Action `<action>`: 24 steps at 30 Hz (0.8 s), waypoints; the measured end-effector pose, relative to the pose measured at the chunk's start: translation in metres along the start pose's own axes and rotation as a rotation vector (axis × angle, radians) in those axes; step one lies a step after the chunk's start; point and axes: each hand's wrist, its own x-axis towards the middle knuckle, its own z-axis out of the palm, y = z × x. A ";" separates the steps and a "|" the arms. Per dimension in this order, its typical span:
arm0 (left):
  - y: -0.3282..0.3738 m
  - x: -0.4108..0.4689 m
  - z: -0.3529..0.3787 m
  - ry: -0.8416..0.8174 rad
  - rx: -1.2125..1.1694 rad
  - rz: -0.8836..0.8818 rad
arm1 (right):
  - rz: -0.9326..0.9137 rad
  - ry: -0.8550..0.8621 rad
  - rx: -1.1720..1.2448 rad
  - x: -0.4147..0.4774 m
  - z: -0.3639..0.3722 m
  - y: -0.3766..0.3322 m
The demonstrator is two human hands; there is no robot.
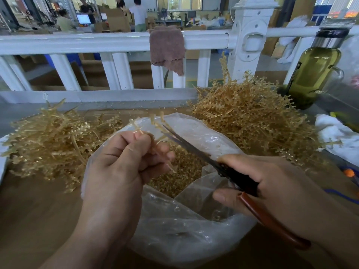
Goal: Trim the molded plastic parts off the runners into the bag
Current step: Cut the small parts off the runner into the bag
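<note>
My left hand (124, 164) grips a thin tan plastic runner (153, 123) over the open clear plastic bag (186, 235). Small tan molded parts (180, 173) fill the bottom of the bag. My right hand (272, 187) holds scissors (194, 148) with dark and reddish-brown handles. The blades point up and left, their tips at the runner's branches. A pile of tan runners (50, 150) lies to the left of the bag. A taller pile of runners (250, 117) lies to the right.
A white railing (116, 43) with a brown cloth (167, 49) draped over it borders the table's far edge. A green glass bottle (314, 74) stands at the back right. White cloth (338, 136) lies at the right edge. People work among cardboard boxes beyond the railing.
</note>
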 end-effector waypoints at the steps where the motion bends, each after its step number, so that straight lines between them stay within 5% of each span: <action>1: 0.000 -0.001 0.000 -0.015 0.014 0.005 | 0.014 -0.005 -0.005 0.000 0.001 0.000; 24: -0.011 -0.002 0.002 -0.106 0.003 -0.018 | 0.061 -0.037 -0.125 -0.002 0.003 -0.007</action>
